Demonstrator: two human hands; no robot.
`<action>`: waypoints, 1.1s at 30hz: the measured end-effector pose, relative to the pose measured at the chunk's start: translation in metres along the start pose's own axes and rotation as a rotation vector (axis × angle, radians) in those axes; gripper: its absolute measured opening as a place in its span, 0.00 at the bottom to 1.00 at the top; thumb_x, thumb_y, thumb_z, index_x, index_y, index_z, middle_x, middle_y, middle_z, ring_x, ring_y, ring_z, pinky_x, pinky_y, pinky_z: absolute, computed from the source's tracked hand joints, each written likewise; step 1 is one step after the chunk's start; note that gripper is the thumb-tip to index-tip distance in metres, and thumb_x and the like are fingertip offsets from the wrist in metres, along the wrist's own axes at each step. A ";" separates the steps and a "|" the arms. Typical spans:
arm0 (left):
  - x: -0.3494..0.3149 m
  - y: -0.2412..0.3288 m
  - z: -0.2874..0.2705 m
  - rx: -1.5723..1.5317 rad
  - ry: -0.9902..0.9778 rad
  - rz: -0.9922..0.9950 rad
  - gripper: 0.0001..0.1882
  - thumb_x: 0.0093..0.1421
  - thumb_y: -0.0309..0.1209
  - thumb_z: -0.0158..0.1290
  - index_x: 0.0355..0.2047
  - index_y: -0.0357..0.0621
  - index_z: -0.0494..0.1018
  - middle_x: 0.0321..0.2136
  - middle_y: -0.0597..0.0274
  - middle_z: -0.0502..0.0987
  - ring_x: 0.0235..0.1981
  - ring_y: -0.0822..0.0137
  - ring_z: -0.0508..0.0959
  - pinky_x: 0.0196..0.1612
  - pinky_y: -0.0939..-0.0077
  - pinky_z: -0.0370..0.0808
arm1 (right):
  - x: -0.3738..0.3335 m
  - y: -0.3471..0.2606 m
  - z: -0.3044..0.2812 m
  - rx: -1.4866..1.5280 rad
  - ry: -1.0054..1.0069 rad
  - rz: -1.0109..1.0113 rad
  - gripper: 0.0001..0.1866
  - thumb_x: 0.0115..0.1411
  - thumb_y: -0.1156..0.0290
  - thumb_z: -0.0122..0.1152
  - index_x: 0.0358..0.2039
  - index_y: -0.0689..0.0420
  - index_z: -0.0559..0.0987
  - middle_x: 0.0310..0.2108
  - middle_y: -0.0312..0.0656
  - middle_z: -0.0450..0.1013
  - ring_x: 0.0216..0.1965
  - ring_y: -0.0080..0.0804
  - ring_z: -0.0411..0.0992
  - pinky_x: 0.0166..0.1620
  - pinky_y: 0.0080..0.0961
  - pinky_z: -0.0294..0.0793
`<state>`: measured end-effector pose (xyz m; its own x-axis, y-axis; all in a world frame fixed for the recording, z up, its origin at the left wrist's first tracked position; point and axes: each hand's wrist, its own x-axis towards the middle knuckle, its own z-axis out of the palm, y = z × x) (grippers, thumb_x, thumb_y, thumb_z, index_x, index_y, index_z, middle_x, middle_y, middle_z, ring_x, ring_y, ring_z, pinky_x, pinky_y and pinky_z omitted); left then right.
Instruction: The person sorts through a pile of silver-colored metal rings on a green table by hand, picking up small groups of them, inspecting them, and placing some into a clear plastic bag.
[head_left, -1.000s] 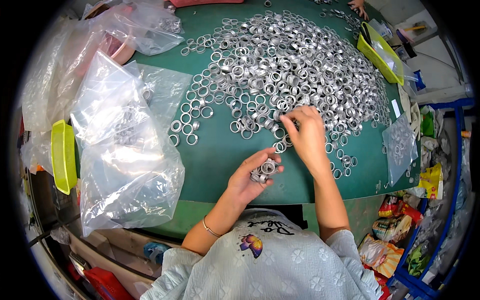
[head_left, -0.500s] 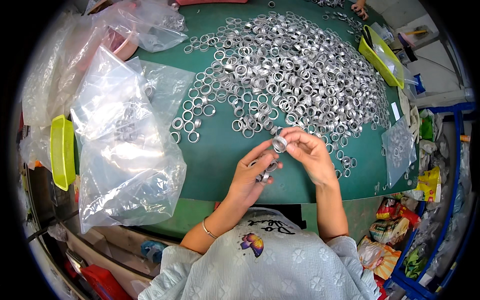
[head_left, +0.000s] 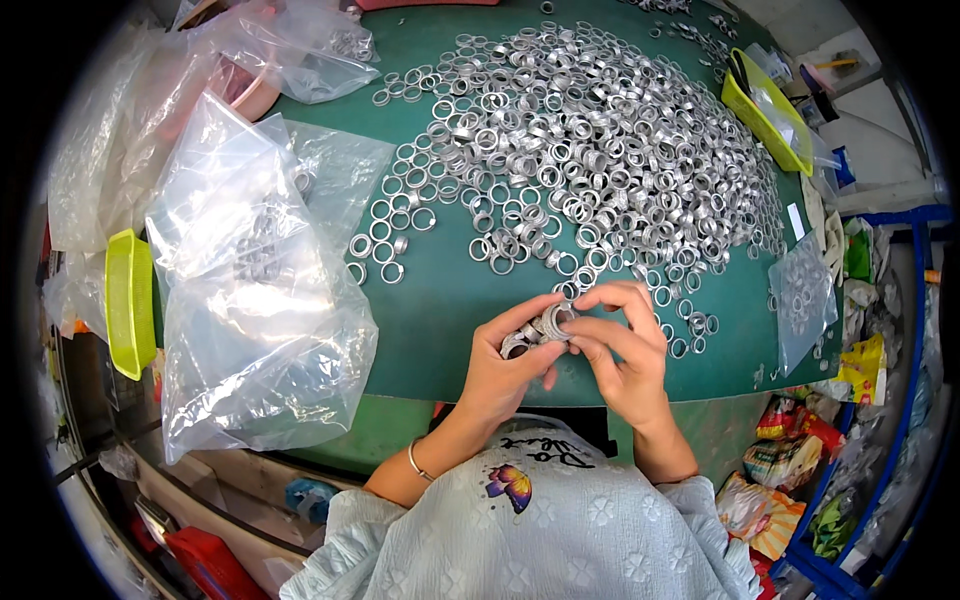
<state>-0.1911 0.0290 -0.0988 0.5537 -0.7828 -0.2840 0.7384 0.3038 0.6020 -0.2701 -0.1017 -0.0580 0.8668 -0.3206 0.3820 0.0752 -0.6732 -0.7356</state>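
Close to the table's near edge, my two hands meet around a silvery metal ring [head_left: 557, 322]. My left hand [head_left: 492, 372] is closed on several such rings, with some showing in the palm below the thumb and fingers. The fingertips of my right hand [head_left: 632, 352] pinch the side of the uppermost ring, against the left thumb and forefinger. Fingers partly cover the rings, so how they lie in the palm is hard to see. Just beyond my hands spreads a big heap of the same metal rings [head_left: 610, 160].
The rings lie on a green table [head_left: 440, 345]. A large clear plastic bag [head_left: 265, 350] overhangs its left side, by a yellow-green basket [head_left: 130, 310]. Another such basket [head_left: 765, 125] stands far right. A flat clear bag of rings [head_left: 800, 300] lies near the right edge, beside a blue rack [head_left: 905, 390].
My right hand has brought the pinched ring nearer to me and down against the left hand's rings. The left hand has turned, so its thumb and forefinger now close around that ring.
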 end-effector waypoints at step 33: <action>-0.011 0.015 0.020 0.964 0.009 0.653 0.22 0.40 0.16 0.57 0.40 0.38 0.76 0.35 0.56 0.73 0.33 0.69 0.74 0.35 0.80 0.70 | -0.020 -0.012 0.006 0.698 0.067 0.497 0.04 0.58 0.76 0.55 0.30 0.64 0.75 0.44 0.43 0.66 0.43 0.30 0.65 0.49 0.24 0.62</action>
<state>-0.1939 0.0317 -0.0714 0.7263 -0.6249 0.2864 -0.2845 0.1060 0.9528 -0.2856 -0.0826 -0.0602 0.8504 -0.5227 -0.0596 -0.0004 0.1128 -0.9936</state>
